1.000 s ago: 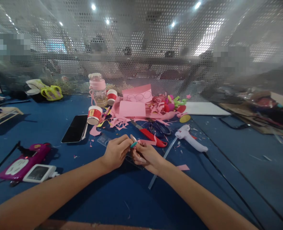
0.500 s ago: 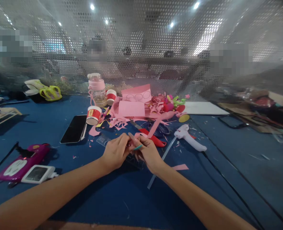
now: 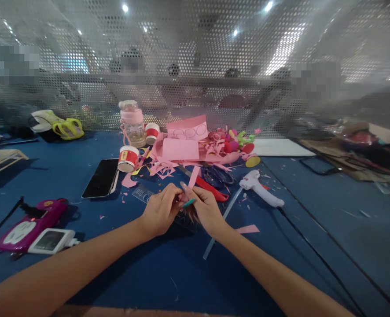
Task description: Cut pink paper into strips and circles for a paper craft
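Observation:
My left hand (image 3: 160, 210) and my right hand (image 3: 204, 208) meet over the middle of the blue table (image 3: 168, 268). Between their fingertips they pinch a pink paper strip (image 3: 193, 177) that stands up and away from me, wound round a small teal stick (image 3: 188, 202). Just behind the hands lie a red-handled utility knife (image 3: 208, 188) and dark-handled scissors (image 3: 218, 177). A clear ruler (image 3: 143, 193) lies partly under my left hand.
A heap of pink paper scraps (image 3: 182, 152), two small red cups (image 3: 127, 158), a pink bottle (image 3: 132, 123), a black phone (image 3: 101, 177), a white glue gun (image 3: 261, 188) with its cable, and a magenta device (image 3: 30, 220) lie around. A perforated screen (image 3: 195, 66) closes the back.
The pink strip swung from lying to the right of my hands up to standing nearly upright, as my fingers turned the teal stick. Both hands stayed in place.

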Demonstrator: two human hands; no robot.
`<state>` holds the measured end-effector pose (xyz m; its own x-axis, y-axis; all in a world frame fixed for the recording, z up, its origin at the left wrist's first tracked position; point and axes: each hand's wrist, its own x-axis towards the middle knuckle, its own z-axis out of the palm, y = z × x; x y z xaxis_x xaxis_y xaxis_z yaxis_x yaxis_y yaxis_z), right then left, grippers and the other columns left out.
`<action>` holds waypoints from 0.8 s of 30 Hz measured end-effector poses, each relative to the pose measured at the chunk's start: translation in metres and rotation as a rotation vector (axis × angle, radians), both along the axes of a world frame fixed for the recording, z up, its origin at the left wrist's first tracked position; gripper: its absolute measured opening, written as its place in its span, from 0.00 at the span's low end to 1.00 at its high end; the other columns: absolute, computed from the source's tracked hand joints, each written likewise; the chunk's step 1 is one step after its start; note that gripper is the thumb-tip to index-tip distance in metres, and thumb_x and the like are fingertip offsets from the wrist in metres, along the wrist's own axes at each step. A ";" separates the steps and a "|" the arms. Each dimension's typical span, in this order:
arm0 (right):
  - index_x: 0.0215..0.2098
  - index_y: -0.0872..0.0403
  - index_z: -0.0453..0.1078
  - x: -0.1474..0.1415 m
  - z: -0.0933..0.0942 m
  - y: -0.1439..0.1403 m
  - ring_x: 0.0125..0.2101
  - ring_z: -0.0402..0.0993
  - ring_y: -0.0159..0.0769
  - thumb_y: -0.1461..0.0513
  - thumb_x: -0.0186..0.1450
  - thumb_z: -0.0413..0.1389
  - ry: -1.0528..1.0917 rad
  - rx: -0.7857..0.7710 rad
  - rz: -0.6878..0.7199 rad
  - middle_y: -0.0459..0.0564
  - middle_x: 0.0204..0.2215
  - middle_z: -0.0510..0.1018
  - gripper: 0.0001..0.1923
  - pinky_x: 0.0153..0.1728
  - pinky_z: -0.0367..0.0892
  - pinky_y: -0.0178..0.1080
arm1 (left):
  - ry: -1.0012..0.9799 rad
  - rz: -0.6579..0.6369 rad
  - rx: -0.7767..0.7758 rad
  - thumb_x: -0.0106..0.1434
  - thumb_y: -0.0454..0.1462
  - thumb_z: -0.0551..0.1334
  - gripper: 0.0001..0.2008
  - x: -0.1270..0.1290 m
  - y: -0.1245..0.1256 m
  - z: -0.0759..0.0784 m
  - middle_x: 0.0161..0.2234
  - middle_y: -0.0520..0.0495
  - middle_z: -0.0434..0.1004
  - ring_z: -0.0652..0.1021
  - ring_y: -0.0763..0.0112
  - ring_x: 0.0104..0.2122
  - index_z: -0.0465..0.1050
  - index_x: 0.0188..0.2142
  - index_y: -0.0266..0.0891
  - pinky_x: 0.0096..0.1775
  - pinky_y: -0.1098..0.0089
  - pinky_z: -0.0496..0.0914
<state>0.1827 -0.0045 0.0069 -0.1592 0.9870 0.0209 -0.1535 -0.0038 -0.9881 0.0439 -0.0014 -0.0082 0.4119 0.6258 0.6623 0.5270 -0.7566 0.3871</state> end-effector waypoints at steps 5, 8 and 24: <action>0.17 0.55 0.62 0.002 -0.005 0.000 0.11 0.50 0.21 0.51 0.57 0.57 -0.030 0.075 0.008 0.37 0.11 0.59 0.19 0.11 0.45 0.29 | -0.017 -0.009 -0.148 0.66 0.39 0.46 0.10 0.000 -0.001 -0.002 0.24 0.52 0.64 0.67 0.72 0.22 0.58 0.30 0.39 0.26 0.71 0.62; 0.18 0.55 0.62 0.001 -0.002 0.000 0.11 0.51 0.22 0.50 0.56 0.56 -0.029 0.065 0.018 0.37 0.10 0.59 0.19 0.11 0.45 0.29 | -0.036 -0.068 -0.229 0.66 0.36 0.45 0.09 0.001 -0.002 0.001 0.24 0.52 0.65 0.67 0.73 0.22 0.59 0.30 0.40 0.26 0.72 0.62; 0.19 0.55 0.65 0.002 0.004 -0.001 0.10 0.51 0.21 0.48 0.55 0.56 -0.008 0.077 0.046 0.37 0.09 0.60 0.20 0.10 0.44 0.29 | -0.082 -0.037 -0.224 0.65 0.33 0.44 0.09 0.003 -0.002 -0.001 0.20 0.56 0.58 0.61 0.75 0.18 0.53 0.27 0.41 0.22 0.73 0.56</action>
<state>0.1846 -0.0060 0.0113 -0.2047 0.9742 0.0946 -0.1471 0.0650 -0.9870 0.0470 -0.0037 -0.0096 0.3882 0.7461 0.5409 0.4603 -0.6655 0.5876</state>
